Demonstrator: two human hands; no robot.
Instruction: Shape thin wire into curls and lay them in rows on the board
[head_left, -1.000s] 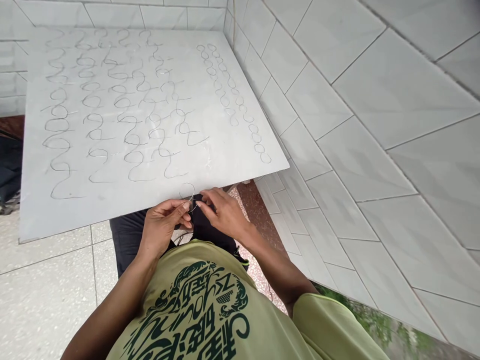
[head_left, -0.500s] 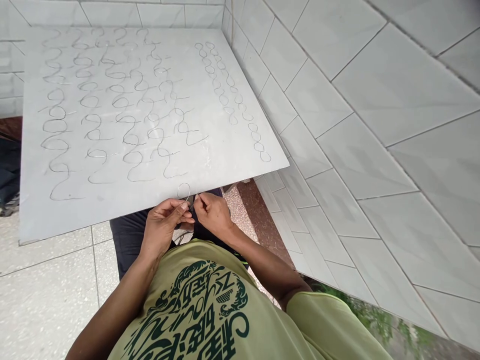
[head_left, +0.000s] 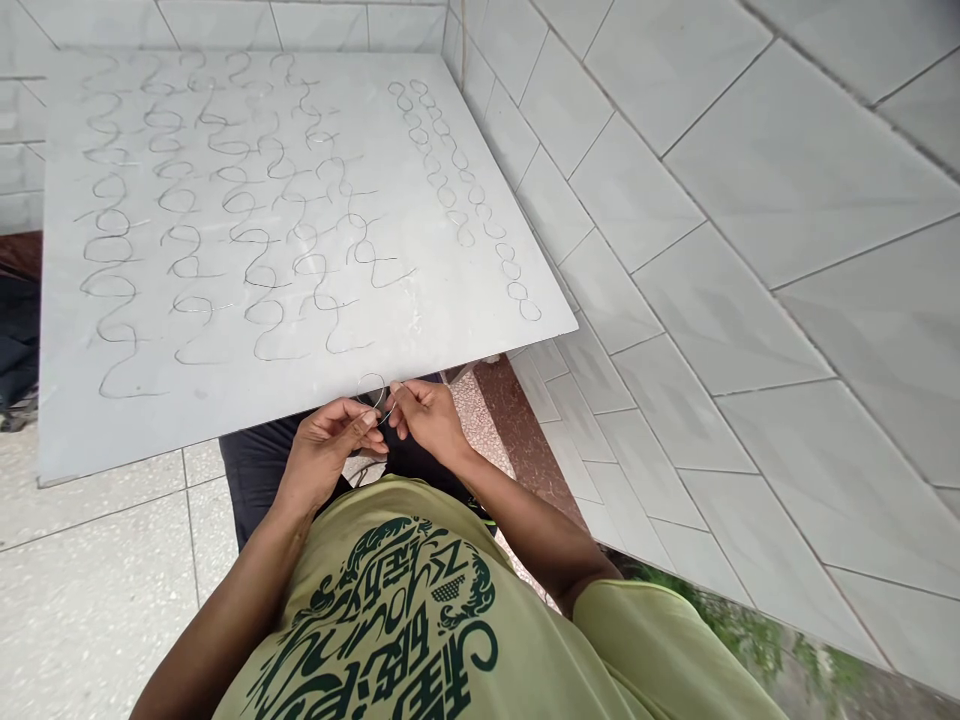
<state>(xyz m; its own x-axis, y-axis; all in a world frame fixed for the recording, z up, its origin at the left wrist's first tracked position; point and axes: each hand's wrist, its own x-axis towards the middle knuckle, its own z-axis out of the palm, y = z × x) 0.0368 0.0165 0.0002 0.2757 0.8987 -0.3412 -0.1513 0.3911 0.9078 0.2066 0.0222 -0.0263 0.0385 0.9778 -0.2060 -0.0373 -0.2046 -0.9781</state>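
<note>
A thin wire (head_left: 370,376) with a round loop is held at the near edge of the white board (head_left: 465,310). My left hand (head_left: 330,440) pinches it between thumb and fingertips, the loop standing above them. Close on the right, my right hand (head_left: 426,415) is closed on the wire's other end, thumb against forefinger. A short stretch of wire shows between the two hands. Curved S-shaped wires (head_left: 270,270) lie in several columns on the board's left and middle. Small closed loops (head_left: 510,270) run in two slanting rows at its right.
A tiled wall (head_left: 622,290) borders the board on the right, and another stands behind it. Below are the speckled floor (head_left: 112,570) and a brown-red strip (head_left: 532,450). A dark item (head_left: 19,340) is at the far left. Green plants (head_left: 750,630) show at lower right.
The wire loop has tilted and dropped slightly to the right. My right hand has turned a little and shifted up, with its fingers more visible. My left hand stays nearly still.
</note>
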